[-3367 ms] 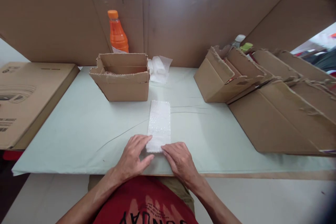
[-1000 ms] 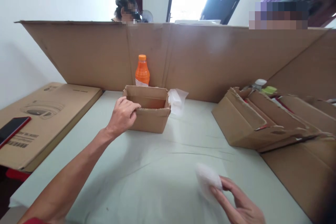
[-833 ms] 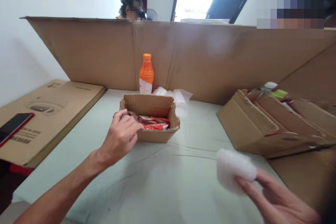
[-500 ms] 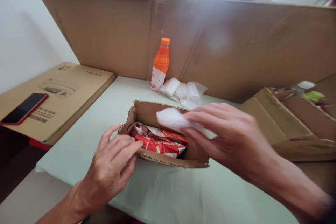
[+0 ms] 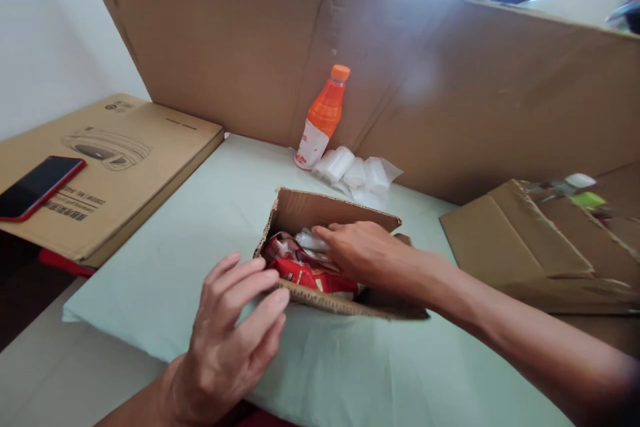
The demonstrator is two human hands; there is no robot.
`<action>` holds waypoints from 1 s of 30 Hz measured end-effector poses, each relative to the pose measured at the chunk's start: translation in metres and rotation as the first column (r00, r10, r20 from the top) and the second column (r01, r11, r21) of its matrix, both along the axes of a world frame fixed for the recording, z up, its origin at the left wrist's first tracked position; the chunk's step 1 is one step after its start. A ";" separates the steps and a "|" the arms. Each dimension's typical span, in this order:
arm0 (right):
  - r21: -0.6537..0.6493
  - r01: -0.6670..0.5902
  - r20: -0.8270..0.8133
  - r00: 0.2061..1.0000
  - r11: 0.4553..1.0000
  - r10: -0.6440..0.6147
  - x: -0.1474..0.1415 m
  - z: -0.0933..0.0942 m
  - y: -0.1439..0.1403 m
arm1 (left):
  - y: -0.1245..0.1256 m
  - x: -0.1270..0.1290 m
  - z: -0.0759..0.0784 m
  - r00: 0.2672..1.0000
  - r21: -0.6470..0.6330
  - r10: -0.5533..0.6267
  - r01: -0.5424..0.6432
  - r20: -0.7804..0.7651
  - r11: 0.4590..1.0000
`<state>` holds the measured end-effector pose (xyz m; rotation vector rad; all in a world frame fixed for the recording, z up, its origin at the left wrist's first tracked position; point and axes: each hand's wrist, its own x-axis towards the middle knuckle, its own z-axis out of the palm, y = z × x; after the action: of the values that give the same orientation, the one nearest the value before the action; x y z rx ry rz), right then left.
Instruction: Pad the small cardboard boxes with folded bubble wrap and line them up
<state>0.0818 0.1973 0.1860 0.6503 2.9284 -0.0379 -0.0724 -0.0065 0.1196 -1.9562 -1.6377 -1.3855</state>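
A small open cardboard box [image 5: 320, 210] sits in front of me on the pale green table cover [image 5: 210, 213]. Red snack packets [image 5: 305, 273] lie inside it. My right hand [image 5: 363, 250] reaches into the box and presses a white bubble-wrap bundle [image 5: 310, 240] down on the packets; only a bit of the white shows under my fingers. My left hand [image 5: 235, 327] rests against the box's near left edge, fingers spread, holding nothing.
An orange bottle [image 5: 324, 117] stands against the tall cardboard screen [image 5: 450, 93], with clear-wrapped white rolls [image 5: 357, 173] beside it. A flat printed carton [image 5: 115, 160] at left carries a red phone [image 5: 37, 185]. Torn cardboard boxes [image 5: 540, 247] lie at right.
My left hand drew the box closer to me. My right hand carried the white bundle from the right side of the table into the box.
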 end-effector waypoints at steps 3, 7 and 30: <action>0.099 0.178 -0.344 0.929 0.979 -0.134 0.062 0.032 -0.003 | -0.004 -0.005 -0.017 0.974 0.013 0.114 -0.119 0.195 0.993; -0.028 0.533 -0.576 0.683 0.846 -0.449 0.153 0.017 -0.030 | 0.002 -0.010 -0.049 0.875 -0.213 0.126 -0.027 0.468 0.977; -0.802 0.280 -0.467 0.255 0.527 -0.847 0.190 -0.123 -0.055 | -0.012 0.050 -0.108 0.840 -0.428 -0.011 0.288 0.543 0.856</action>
<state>0.2715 0.1425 0.0632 2.0821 2.7229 -1.7698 -0.0221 -0.0187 0.0115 -2.1326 -2.3263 -1.8333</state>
